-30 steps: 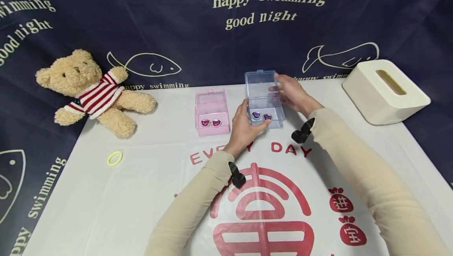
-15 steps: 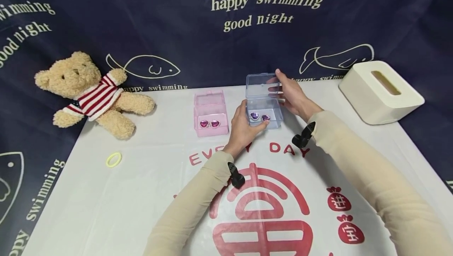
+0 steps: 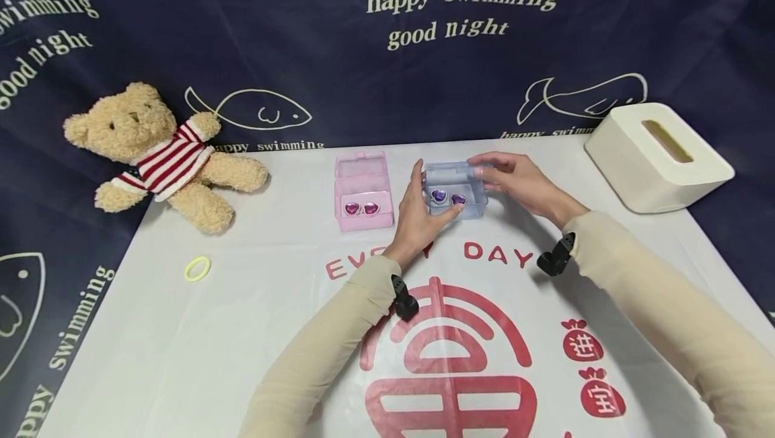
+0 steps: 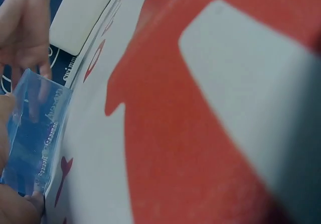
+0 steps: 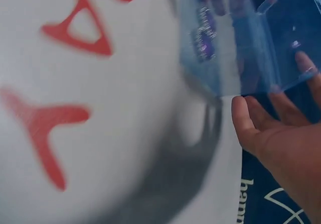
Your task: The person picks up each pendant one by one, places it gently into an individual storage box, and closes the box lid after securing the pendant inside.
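A clear blue plastic box (image 3: 478,206) with a hinged lid (image 3: 449,170) stands on the table. Two purple heart-shaped gems (image 3: 438,196) with silvery, beaded rims lie inside. My left hand (image 3: 418,219) grips the box, fingers along its left side and thumb over the front edge by the right gem. My right hand (image 3: 523,182) is at the lid's right end; in the right wrist view its fairly straight fingers (image 5: 288,108) lie behind and beside the raised lid. To the left stands a clear pink box (image 3: 366,224), lid up, with two magenta heart-shaped gems (image 3: 371,208) inside.
A teddy bear (image 3: 163,162) in a striped shirt sits at the back left, and a yellow ring (image 3: 197,268) lies in front of it. At the back right is a white tissue box (image 3: 660,162). A dark printed cloth (image 3: 339,41) hangs behind the table.
The blue box's lid, which stood upright, has tipped forward and looks lower. My right hand has come down and toward me with it. My left hand keeps its place on the box.
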### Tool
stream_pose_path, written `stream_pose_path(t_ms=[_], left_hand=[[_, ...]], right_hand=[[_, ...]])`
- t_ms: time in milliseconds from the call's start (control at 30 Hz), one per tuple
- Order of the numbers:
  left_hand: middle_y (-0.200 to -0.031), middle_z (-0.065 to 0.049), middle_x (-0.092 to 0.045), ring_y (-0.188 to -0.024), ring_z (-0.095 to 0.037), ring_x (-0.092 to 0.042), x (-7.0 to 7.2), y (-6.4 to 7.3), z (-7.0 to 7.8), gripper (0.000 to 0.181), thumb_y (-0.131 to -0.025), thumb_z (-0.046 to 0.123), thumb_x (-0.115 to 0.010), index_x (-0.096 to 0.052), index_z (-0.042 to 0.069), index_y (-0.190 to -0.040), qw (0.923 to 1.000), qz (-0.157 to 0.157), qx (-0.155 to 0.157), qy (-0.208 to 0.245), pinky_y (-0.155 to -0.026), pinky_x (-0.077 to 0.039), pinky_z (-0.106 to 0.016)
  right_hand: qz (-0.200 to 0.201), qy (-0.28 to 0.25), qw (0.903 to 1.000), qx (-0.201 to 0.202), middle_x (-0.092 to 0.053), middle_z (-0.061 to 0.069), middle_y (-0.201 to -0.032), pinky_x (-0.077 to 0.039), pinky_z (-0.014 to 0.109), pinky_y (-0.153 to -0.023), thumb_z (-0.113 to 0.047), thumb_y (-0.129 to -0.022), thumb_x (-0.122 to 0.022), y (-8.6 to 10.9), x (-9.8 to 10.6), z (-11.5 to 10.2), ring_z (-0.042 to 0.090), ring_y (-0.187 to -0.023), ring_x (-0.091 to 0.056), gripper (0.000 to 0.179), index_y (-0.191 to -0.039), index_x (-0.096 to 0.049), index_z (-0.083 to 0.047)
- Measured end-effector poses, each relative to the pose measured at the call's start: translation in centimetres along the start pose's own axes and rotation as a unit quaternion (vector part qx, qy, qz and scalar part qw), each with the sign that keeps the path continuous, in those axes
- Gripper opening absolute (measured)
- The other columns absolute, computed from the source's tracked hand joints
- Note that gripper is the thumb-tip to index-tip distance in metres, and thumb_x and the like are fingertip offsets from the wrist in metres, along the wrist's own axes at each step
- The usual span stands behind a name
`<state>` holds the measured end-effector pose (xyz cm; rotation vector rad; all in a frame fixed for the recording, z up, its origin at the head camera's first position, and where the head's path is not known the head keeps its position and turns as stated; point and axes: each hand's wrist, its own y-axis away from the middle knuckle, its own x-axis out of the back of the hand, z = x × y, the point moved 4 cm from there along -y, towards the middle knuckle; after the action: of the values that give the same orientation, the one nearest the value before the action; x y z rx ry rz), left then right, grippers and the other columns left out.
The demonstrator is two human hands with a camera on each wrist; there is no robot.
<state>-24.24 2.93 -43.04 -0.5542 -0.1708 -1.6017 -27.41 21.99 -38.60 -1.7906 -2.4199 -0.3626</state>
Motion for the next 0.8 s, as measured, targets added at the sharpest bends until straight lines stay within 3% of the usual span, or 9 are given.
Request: stream_pose_path(t_ms=[133,233,367,600,800], left_hand=[[-0.148,-0.007,-0.043,-0.134,-0.020,-0.045,0.1,-0.1,0.2,0.094,-0.078,0.033,-0.080,-0.023,0.025,-0.153,0.9995,-0.012,-0.014,-0.026,-0.110,-0.039,-0.040],[-0.151,-0.008,-0.039,-0.137,-0.022,-0.041,0.1,-0.1,0.2,0.084,-0.077,0.033,-0.081,-0.036,0.024,-0.148,0.9986,-0.028,-0.014,-0.043,-0.112,-0.037,-0.041],[-0.153,-0.010,-0.036,-0.139,-0.026,-0.039,0.1,0.0,0.2,0.078,-0.074,0.034,-0.082,-0.046,0.020,-0.142,0.9982,-0.037,-0.003,-0.048,-0.113,-0.036,-0.042],[-0.153,-0.010,-0.037,-0.140,-0.026,-0.038,0.2,0.1,0.2,0.058,-0.090,0.038,-0.066,-0.048,0.020,-0.141,0.9994,-0.019,0.000,-0.030,-0.114,-0.034,-0.044],[-0.152,-0.010,-0.039,-0.140,-0.027,-0.039,0.1,-0.1,0.4,0.057,-0.089,0.037,-0.067,-0.049,0.020,-0.140,0.9997,-0.018,0.004,-0.018,-0.114,-0.033,-0.045]], right_hand=[[-0.010,0.075,0.9964,0.040,-0.046,0.009,-0.148,-0.049,0.021,-0.097,-0.011,-0.087,-0.072,0.4,0.0,1.0,0.020,-0.125,-0.056,0.045,-0.128,-0.058,0.001],[-0.022,0.083,0.9943,0.064,-0.034,0.016,-0.155,-0.044,0.029,-0.105,-0.001,-0.080,-0.076,0.5,-0.4,1.5,0.033,-0.138,-0.041,0.051,-0.126,-0.055,0.008],[-0.020,0.089,0.9929,0.076,-0.029,0.018,-0.157,-0.043,0.039,-0.105,0.006,-0.076,-0.077,0.6,-0.8,1.8,0.037,-0.141,-0.034,0.055,-0.124,-0.053,0.012],[-0.004,0.077,0.9954,0.057,-0.029,0.013,-0.158,-0.028,0.044,-0.116,-0.005,-0.085,-0.072,0.9,-1.2,1.9,0.036,-0.143,-0.032,0.048,-0.127,-0.053,0.009],[0.026,0.084,0.9937,0.070,-0.034,0.012,-0.156,-0.029,0.044,-0.116,-0.009,-0.090,-0.068,0.9,-1.2,2.0,0.035,-0.142,-0.034,0.041,-0.125,-0.056,0.007]])
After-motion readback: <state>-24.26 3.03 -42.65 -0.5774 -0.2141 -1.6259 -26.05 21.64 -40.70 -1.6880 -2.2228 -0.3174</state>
